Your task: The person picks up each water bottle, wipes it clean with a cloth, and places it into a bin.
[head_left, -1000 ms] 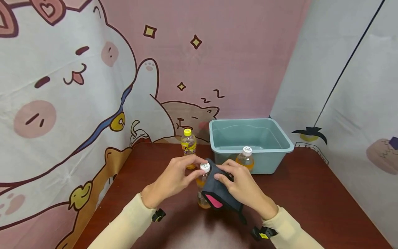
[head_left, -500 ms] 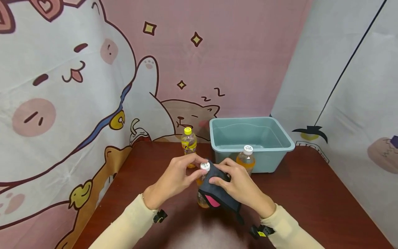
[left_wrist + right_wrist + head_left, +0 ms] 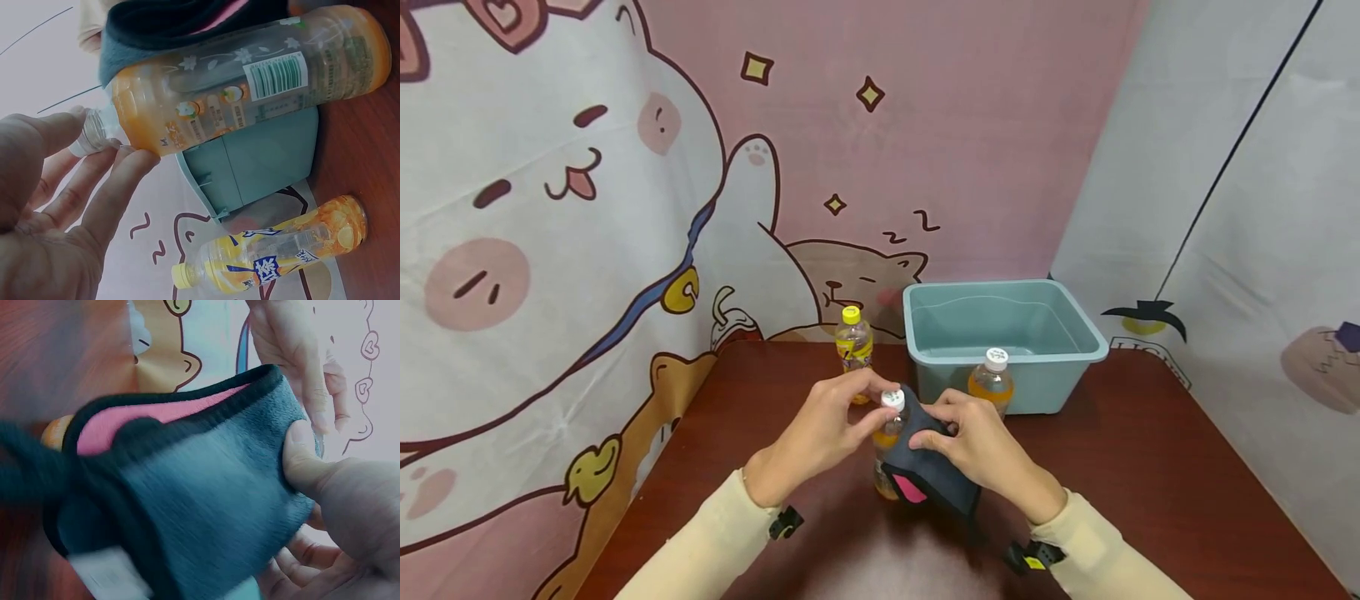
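In the head view, my left hand (image 3: 811,432) pinches the white cap (image 3: 892,399) of an upright clear bottle with orange contents or label (image 3: 219,87). Against that bottle's right side lies a dark grey-blue cloth (image 3: 936,471) with black edging and a pink inner face. Thumb and fingers of my right hand (image 3: 996,446) grip the cloth's upper part. In the right wrist view, the folded cloth (image 3: 212,487) covers most of the bottle, and a blurred dark strap and white tag hang at its lower end.
A yellow-capped bottle (image 3: 854,346) stands behind my left hand. Another white-capped bottle (image 3: 992,385) stands in front of a grey-green plastic tub (image 3: 1007,362) at the back right. All rest on a dark red-brown table (image 3: 1150,467) before a cartoon-printed backdrop (image 3: 985,150).
Both hands keep nearly the same places and grips. The cloth's lower part swings slightly beside the bottle, its edge and strap shifting a little.
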